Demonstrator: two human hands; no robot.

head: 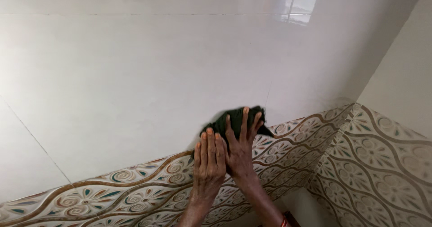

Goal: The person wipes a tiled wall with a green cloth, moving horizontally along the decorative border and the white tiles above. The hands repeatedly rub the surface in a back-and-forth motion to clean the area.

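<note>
Cloth: dark green cloth [236, 121], soft and light, bunched against the glossy white wall just above the patterned tile border [135, 188].
Right hand [240, 148]: your fingers are spread flat, pressing it.
Left hand [209, 157]: fingers together, just beside.
Hold: palm over the bunched middle.

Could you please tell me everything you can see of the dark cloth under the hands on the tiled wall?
The dark green cloth is soft fabric, bunched and crumpled, not spread flat. It lies pressed against the glossy white wall tile, just above the patterned border tiles. The right hand covers it with spread fingers; the left hand touches its lower left edge.
</note>
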